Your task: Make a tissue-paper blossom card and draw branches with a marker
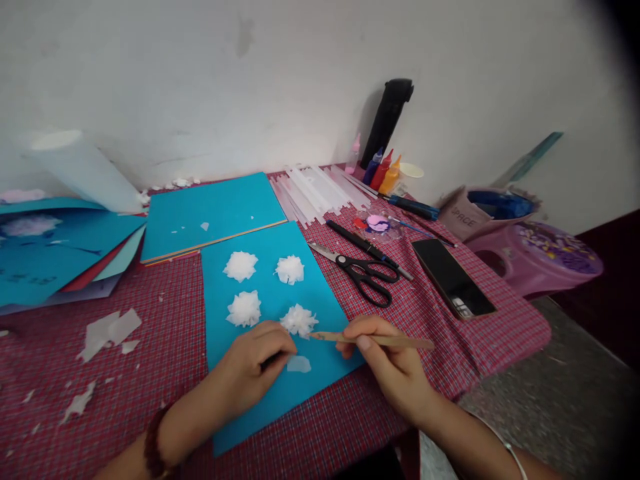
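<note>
Remotely, I am watching the right hand [393,370] pinching a wooden stick [407,342] near a white paper puff [299,321] at lower centre. The left hand [247,365] is curling beside it; its grip I cannot tell. At right, a container marked SPACE [459,212] is holding something blue.

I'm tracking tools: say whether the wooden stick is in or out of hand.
In: the right hand pinches the wooden stick in its fingers.

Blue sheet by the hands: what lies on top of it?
Four white puffs and a pale scrap show. The left hand covers part of the sheet; anything underneath it cannot be seen.
</note>
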Tool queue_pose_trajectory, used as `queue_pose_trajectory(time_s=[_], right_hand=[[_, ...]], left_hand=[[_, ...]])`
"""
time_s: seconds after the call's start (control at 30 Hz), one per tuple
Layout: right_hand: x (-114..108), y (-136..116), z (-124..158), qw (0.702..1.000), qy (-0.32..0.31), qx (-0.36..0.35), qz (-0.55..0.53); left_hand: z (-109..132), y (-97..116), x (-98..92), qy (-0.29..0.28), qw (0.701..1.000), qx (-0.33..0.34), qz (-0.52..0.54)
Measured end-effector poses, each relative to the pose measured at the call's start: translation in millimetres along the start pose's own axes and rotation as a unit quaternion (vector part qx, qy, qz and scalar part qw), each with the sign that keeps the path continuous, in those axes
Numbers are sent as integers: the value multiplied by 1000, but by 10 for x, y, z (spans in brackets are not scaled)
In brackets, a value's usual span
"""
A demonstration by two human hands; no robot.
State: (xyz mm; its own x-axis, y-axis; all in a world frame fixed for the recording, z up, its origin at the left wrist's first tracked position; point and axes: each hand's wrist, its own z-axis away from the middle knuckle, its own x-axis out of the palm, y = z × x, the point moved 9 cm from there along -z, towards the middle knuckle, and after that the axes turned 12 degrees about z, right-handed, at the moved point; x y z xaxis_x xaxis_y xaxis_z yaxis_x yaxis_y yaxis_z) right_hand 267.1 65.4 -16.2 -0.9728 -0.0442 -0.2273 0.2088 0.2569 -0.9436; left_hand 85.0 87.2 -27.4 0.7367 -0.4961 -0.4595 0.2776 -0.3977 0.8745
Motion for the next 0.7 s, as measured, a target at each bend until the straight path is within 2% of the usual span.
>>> queue_pose_trajectory(time_s=[0.23,0.4,0.6,0.7], right_hand=[[127,-145,35,990,-74,-90,80],[248,-231,-11,976,-107,-118,151],[301,-299,-39,963,-105,-151,196],[351,-319,9,942,-122,-185,251]], left_hand=[[-93,-116,-125,95,993,-60,-26],[-90,-134,-136,112,991,-73,-15],[-93,-179,-157,128,987,-98,7],[-98,-184,-195,143,983,-110,17]])
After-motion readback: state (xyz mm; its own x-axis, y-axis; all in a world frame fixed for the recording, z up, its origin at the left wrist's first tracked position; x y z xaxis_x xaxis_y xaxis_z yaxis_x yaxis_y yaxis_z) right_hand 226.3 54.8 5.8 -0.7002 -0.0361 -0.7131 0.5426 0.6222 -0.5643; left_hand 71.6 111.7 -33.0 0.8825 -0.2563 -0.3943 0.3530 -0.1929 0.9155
